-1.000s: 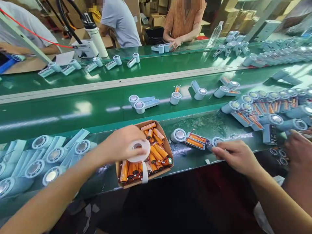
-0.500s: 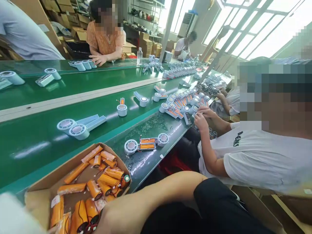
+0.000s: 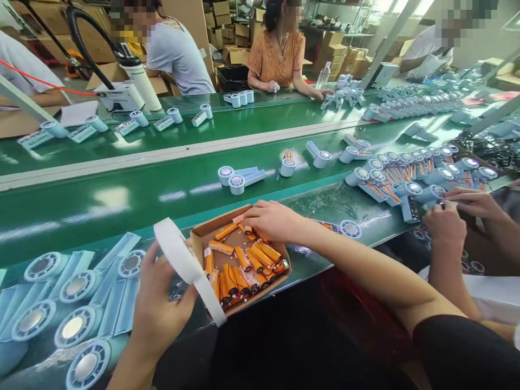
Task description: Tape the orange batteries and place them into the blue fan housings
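Note:
My left hand (image 3: 162,303) grips a roll of white tape (image 3: 190,271), its fingers and thumb around the ring. The roll stands on edge at the left side of a shallow cardboard box (image 3: 203,230). Inside lie several orange battery packs (image 3: 231,279) with thin dark and red wires. My right hand (image 3: 270,219) reaches over the box's far right corner with curled fingers touching the battery packs there; whatever they hold is hidden. Several pale blue fan housings (image 3: 75,327) with round heads and open handles lie on the table left of my left hand.
A green conveyor belt (image 3: 162,211) runs across, carrying a pair of fan housings (image 3: 238,184) and several others farther right. At right, a co-worker's hands (image 3: 450,216) work beside many fan housings (image 3: 406,173). A water bottle (image 3: 324,76) stands across the belt near another co-worker.
The view has swung left, bringing my left hand with the tape roll and the left-hand housings into sight. My right hand has gone from the box's near side to its far right corner.

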Demonstrator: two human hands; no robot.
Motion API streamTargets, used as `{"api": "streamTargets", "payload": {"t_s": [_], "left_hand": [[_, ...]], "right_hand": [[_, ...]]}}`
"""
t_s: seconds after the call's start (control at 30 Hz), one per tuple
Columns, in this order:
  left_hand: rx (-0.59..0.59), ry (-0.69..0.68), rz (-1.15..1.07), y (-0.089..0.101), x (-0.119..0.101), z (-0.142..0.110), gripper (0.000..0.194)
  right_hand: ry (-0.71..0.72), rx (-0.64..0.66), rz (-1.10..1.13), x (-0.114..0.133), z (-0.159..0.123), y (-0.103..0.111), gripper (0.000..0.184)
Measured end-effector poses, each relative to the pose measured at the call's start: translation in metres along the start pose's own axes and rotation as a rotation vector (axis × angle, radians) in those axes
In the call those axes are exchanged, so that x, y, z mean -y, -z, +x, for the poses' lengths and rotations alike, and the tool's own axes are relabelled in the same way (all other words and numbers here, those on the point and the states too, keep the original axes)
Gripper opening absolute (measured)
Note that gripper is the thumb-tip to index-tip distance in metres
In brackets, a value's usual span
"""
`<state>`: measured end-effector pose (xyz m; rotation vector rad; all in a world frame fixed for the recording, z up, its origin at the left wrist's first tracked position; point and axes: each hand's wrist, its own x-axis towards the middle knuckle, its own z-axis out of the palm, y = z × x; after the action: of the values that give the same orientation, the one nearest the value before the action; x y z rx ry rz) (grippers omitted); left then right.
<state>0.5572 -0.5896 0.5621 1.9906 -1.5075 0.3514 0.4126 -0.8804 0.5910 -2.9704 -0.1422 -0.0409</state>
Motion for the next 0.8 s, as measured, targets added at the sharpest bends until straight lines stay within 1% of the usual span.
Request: {"api": "streamTargets", "payload": {"t_s": [0.03, 0.07, 0.1, 0.13, 0.17, 0.23, 0.3, 0.33, 0.37, 0.4, 0.43, 0.5, 0.57, 0.67, 0.73, 0.8], "left_hand": [[-0.028, 0.013, -0.037, 0.001, -0.006, 0.005, 0.06], [-0.047, 0.017, -0.071, 0.003, -0.011, 0.008, 0.056], [-0.055, 0.009, -0.093, 0.005, -0.015, 0.01, 0.053], [-0.05, -0.008, -0.095, 0.006, -0.017, 0.011, 0.051], [-0.041, -0.025, -0.088, 0.007, -0.018, 0.011, 0.048], [-0.024, -0.071, -0.061, 0.007, -0.016, 0.009, 0.043], [-0.005, -0.135, -0.026, 0.007, -0.013, 0.008, 0.043], [0.012, -0.171, -0.006, 0.007, -0.011, 0.009, 0.044], [0.032, -0.213, 0.016, 0.007, -0.011, 0.01, 0.045], [0.054, -0.251, 0.04, 0.006, -0.011, 0.012, 0.048], [0.077, -0.285, 0.067, 0.005, -0.011, 0.014, 0.049], [0.109, -0.336, 0.125, 0.004, -0.013, 0.018, 0.053], [0.126, -0.372, 0.185, 0.003, -0.016, 0.022, 0.056], [0.148, -0.442, 0.255, 0.004, -0.019, 0.027, 0.056], [0.158, -0.485, 0.259, 0.006, -0.021, 0.032, 0.055], [0.165, -0.497, 0.246, 0.007, -0.023, 0.035, 0.055]], "right_hand": [[-0.008, 0.058, -0.05, 0.001, 0.009, -0.001, 0.031], [-0.023, 0.089, -0.078, 0.002, 0.017, -0.002, 0.026], [-0.037, 0.098, -0.067, 0.001, 0.023, -0.003, 0.021], [-0.047, 0.089, -0.001, 0.0, 0.027, -0.004, 0.018], [-0.065, 0.058, 0.127, -0.002, 0.029, -0.006, 0.017], [-0.131, -0.088, 0.546, -0.007, 0.025, -0.008, 0.02], [-0.204, -0.257, 1.037, -0.007, 0.014, -0.008, 0.032], [-0.228, -0.317, 1.241, -0.005, 0.007, -0.006, 0.041], [-0.239, -0.343, 1.396, -0.002, 0.0, -0.003, 0.049], [-0.237, -0.331, 1.494, 0.003, -0.008, 0.001, 0.054], [-0.234, -0.295, 1.534, 0.009, -0.014, 0.007, 0.055], [-0.232, -0.216, 1.466, 0.02, -0.024, 0.019, 0.049], [-0.238, -0.169, 1.279, 0.027, -0.03, 0.031, 0.041], [-0.261, -0.194, 1.011, 0.03, -0.032, 0.042, 0.034], [-0.263, -0.209, 0.943, 0.029, -0.032, 0.045, 0.032], [-0.255, -0.211, 0.939, 0.028, -0.032, 0.044, 0.032]]}}
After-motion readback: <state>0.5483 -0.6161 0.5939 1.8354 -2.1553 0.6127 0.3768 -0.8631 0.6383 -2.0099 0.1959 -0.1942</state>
